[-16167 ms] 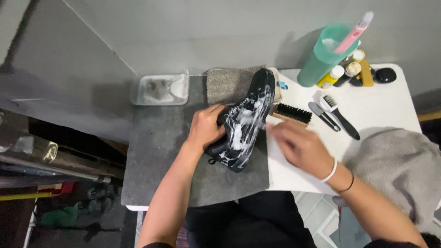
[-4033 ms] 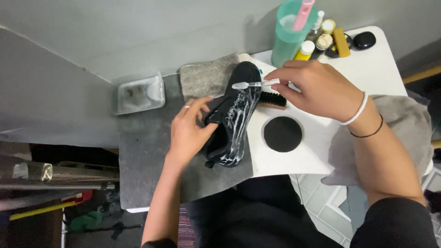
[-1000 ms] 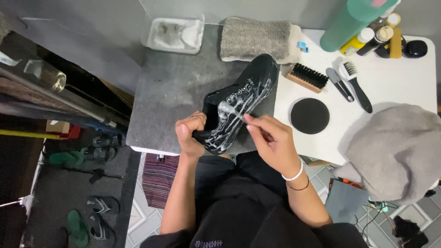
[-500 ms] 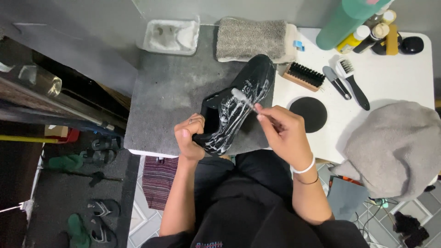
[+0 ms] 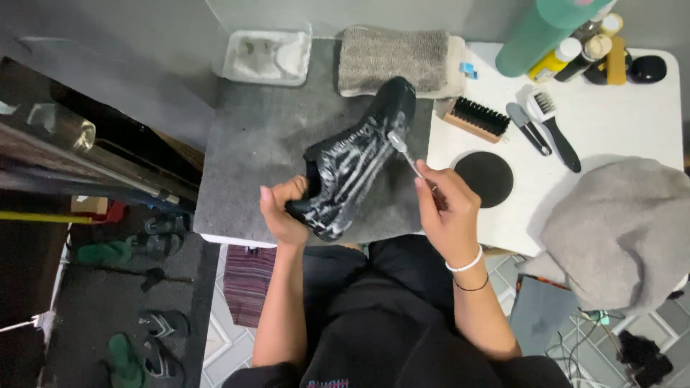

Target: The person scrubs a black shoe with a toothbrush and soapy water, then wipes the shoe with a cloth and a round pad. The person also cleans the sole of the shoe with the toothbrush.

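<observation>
A black shoe point(image 5: 356, 162), streaked with white foam, is taken as the reference; it is held tilted over the grey mat point(image 5: 266, 151), heel toward the person and toe pointing away toward the far side. The heel end is gripped by the left hand point(image 5: 282, 212), fingers closed around it from the near-left side of the shoe. To the near right of the shoe, the right hand point(image 5: 447, 208) is closed around the handle of a small brush point(image 5: 404, 151), the bristle end of which is pressed against the shoe's upper near the toe. A white band and a thin dark band are worn on the right wrist. Just right of the shoe, a round black disc point(image 5: 484, 178) is seen lying on the white table point(image 5: 625, 122). Farther right, a crumpled grey cloth point(image 5: 618, 230) is draped over the table's edge. Beside the toe, to the right, a wooden brush with black bristles point(image 5: 476, 118) is noted, with two dark-handled brushes point(image 5: 546, 129) beyond it. Directly behind the toe, a folded grey towel point(image 5: 395, 61) is laid on the mat. To the far left of the shoe, a clear tray point(image 5: 267, 56) holding whitish liquid is recorded. To the far right, a tall green bottle point(image 5: 539, 32) and several small bottles point(image 5: 575, 57) are grouped at the table's back edge.
</observation>
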